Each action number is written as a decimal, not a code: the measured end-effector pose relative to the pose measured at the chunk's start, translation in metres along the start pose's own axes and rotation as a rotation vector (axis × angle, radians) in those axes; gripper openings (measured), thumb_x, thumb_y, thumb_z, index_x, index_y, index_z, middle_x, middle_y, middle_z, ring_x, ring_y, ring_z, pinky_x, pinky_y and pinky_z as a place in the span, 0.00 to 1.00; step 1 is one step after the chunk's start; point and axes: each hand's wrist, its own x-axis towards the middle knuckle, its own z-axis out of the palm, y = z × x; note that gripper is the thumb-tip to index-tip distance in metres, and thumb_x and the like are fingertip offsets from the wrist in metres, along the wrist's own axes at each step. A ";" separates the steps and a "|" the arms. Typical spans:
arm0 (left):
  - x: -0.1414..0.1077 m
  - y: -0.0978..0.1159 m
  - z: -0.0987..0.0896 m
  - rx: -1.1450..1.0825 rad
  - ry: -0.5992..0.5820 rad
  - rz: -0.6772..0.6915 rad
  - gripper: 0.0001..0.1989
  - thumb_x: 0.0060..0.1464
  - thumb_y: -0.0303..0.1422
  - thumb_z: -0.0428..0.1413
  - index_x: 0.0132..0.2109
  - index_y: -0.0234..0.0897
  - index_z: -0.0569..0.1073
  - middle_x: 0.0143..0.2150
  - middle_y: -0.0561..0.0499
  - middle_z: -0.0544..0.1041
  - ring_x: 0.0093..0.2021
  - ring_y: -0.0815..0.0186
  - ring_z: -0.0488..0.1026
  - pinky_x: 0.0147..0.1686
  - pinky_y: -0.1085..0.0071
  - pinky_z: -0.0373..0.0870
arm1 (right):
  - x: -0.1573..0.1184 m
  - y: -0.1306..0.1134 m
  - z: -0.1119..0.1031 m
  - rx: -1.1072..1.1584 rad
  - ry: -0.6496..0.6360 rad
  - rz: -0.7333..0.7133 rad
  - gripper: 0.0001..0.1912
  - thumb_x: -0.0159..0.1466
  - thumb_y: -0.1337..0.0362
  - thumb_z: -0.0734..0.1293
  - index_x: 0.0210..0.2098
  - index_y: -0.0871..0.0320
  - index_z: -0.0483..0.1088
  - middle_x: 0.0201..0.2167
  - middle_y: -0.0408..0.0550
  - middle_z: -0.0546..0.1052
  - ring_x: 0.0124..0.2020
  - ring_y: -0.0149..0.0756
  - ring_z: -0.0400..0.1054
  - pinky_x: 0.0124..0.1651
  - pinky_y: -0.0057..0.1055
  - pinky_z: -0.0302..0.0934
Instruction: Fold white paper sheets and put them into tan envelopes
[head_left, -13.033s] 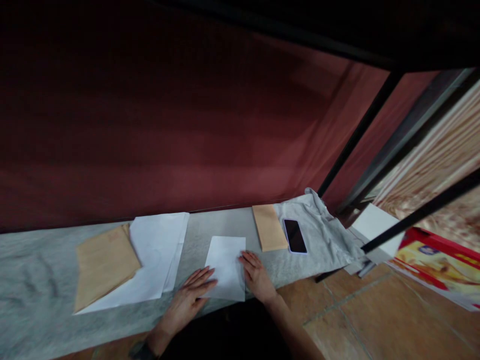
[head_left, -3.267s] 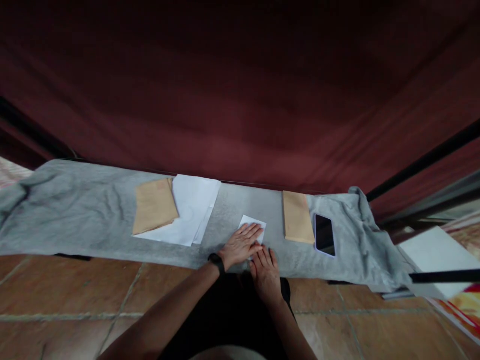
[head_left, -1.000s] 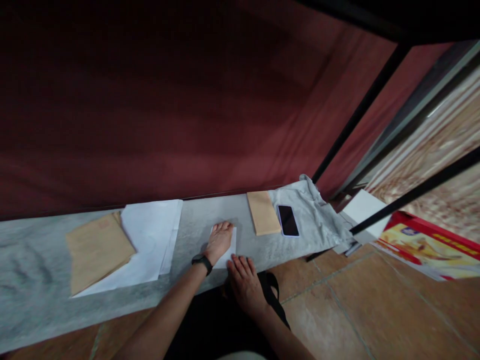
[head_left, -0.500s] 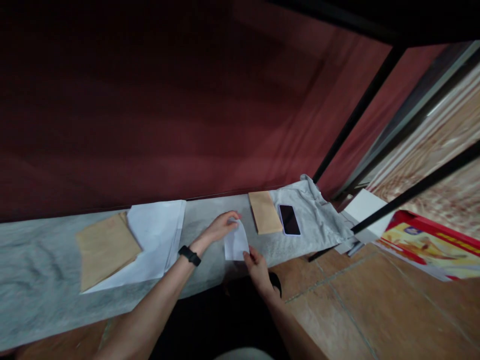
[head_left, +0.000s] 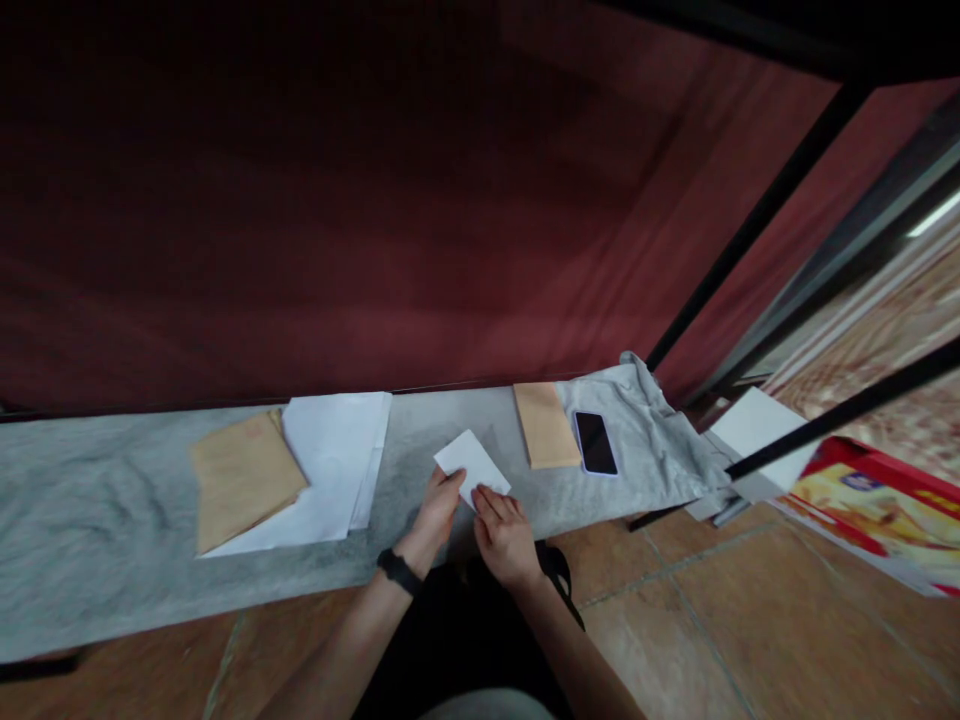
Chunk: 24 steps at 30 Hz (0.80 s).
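Observation:
Between my hands is a small folded sheet of white paper (head_left: 474, 462), tilted above the grey cloth. My left hand (head_left: 441, 508) grips its left lower edge, thumb on top. The fingers of my right hand (head_left: 504, 530) press on its lower right side. To the right lies a brown envelope stack (head_left: 547, 426), and beside that a phone (head_left: 596, 443) with a dark screen. On the left, several brown envelopes (head_left: 247, 478) rest partly over larger white paper sheets (head_left: 341, 460).
A grey cloth (head_left: 112, 500) covers the long narrow bench. Behind it stands a dark red wall (head_left: 337, 250). Black metal bars (head_left: 757, 230) rise at the right. A red and yellow box (head_left: 877, 510) and a white board (head_left: 761, 430) are on the tiled floor.
The white paper has been folded smaller and turned at an angle. My left hand has moved from its top edge down to its left side; the right hand now presses it.

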 end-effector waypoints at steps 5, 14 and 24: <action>0.022 -0.011 -0.029 0.169 0.056 0.024 0.23 0.56 0.33 0.50 0.58 0.36 0.70 0.43 0.46 0.82 0.42 0.56 0.79 0.41 0.60 0.78 | -0.015 -0.004 0.018 0.024 -0.047 -0.046 0.21 0.71 0.64 0.58 0.62 0.57 0.66 0.61 0.52 0.71 0.62 0.39 0.64 0.66 0.42 0.55; 0.032 -0.014 -0.037 0.753 0.211 0.261 0.31 0.58 0.26 0.49 0.68 0.32 0.58 0.68 0.37 0.63 0.68 0.52 0.59 0.65 0.52 0.59 | -0.019 -0.005 0.025 -0.082 -0.079 -0.104 0.23 0.72 0.63 0.60 0.65 0.55 0.63 0.67 0.53 0.64 0.68 0.43 0.56 0.69 0.48 0.49; 0.020 -0.032 -0.020 1.244 -0.157 0.471 0.26 0.68 0.41 0.41 0.69 0.38 0.61 0.72 0.45 0.58 0.73 0.59 0.51 0.70 0.54 0.46 | -0.021 -0.005 0.028 -0.068 -0.090 -0.086 0.23 0.72 0.63 0.59 0.65 0.55 0.63 0.64 0.52 0.68 0.66 0.43 0.59 0.68 0.48 0.52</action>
